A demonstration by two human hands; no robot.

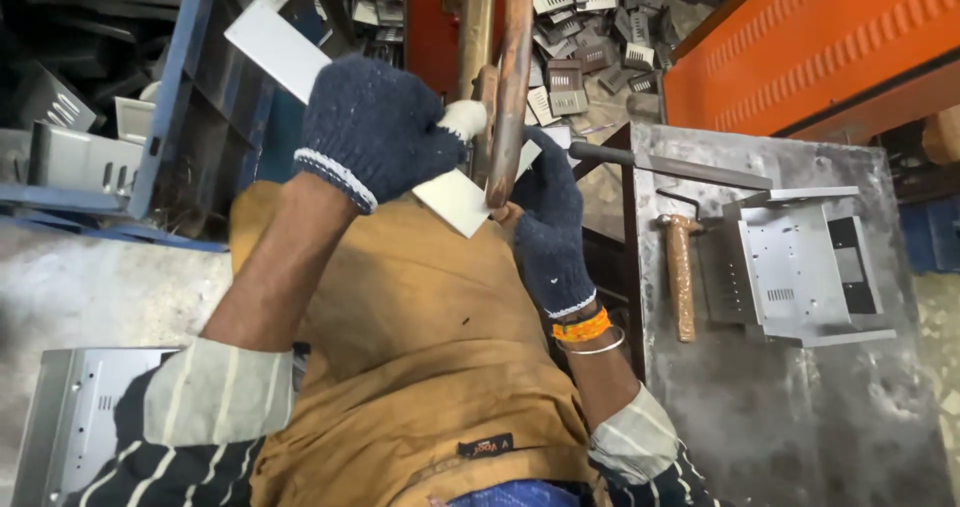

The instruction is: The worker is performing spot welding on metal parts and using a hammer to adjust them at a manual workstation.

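— Head view: what have we got in our hands?

— Our left hand (pixel 375 127), in a dark knit glove, is clamped on the upper part of a white metal sheet (pixel 285 52). Our right hand (pixel 550 222), gloved the same, grips the sheet's lower end from behind, so the two hands sit near each other with the sheet running between them.

— And where does the sheet sit?

— It slants across our chest, its lower corner just beside the copper rods (pixel 512 77) that hang down between our hands. We can't tell whether it touches them.

— What lies around us?

— A tan apron (pixel 420 347) covers our front. On the steel table (pixel 800 417) to our right lies a hammer (pixel 681 277), and near it a bent grey bracket (pixel 795 267). A heap of vented parts (pixel 590 37) lies past the rods, and a blue rack (pixel 170 97) stands to our left.
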